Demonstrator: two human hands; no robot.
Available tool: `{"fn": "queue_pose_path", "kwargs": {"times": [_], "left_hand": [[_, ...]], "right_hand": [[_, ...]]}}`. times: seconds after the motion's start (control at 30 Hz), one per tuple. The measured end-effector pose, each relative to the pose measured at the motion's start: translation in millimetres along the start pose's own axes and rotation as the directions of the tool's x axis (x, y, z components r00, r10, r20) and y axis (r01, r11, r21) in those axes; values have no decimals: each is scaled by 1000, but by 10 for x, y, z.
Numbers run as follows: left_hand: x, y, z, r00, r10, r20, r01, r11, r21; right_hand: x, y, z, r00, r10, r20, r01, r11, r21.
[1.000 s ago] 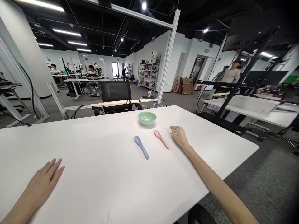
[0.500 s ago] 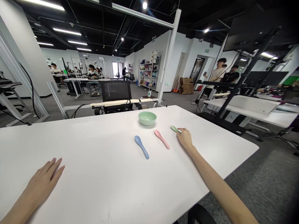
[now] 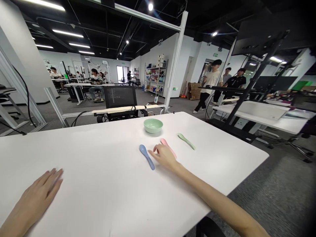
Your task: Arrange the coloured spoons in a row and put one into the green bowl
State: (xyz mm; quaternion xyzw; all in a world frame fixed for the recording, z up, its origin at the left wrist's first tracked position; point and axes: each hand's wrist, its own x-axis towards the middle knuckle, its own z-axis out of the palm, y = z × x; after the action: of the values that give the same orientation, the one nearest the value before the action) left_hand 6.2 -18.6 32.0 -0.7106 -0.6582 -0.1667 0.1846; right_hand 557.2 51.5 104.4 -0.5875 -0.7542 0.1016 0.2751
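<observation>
Loosely spread, the fingers (image 3: 158,152) of the right hand (image 3: 165,157) lie over the handle of a pink spoon (image 3: 164,143); whether they pinch it cannot be told. Only the bowl end of the pink spoon shows past the fingertips. A blue spoon (image 3: 146,157) lies just beside the hand on its left, and a green spoon (image 3: 186,141) lies apart on its right. A green bowl (image 3: 153,125) stands behind them. The left hand (image 3: 37,197) rests palm down, fingers slightly apart, on the white table (image 3: 111,187), well apart from the spoons.
</observation>
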Motion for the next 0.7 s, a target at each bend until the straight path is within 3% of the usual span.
{"fn": "queue_pose_path", "kwargs": {"times": [0.1,0.23,0.3,0.4,0.57,0.7], "left_hand": [[95,188,-121,1000,4,19,-3,999,-53],[289,571,-237,999,43,11,-42,990,-138],[390,802,-269,995,103,2,-101,977,-189],[520,1179,-303,980,194,-40,-198,947,-254],[681,1811,-358,956,282,-85,-293,886,-360],[791,2277,-449,944,319,-81,-316,812,-491]], "right_hand": [[1,-260,206,998,-11,56,19,989,-147],[58,-201,239,997,-41,59,51,983,-175],[114,-21,110,1000,4,5,-4,994,-112],[211,396,-237,980,185,-77,-188,982,-26],[259,1182,-778,841,486,-236,-524,841,-135],[200,1543,-897,787,558,-262,-607,775,-174]]}}
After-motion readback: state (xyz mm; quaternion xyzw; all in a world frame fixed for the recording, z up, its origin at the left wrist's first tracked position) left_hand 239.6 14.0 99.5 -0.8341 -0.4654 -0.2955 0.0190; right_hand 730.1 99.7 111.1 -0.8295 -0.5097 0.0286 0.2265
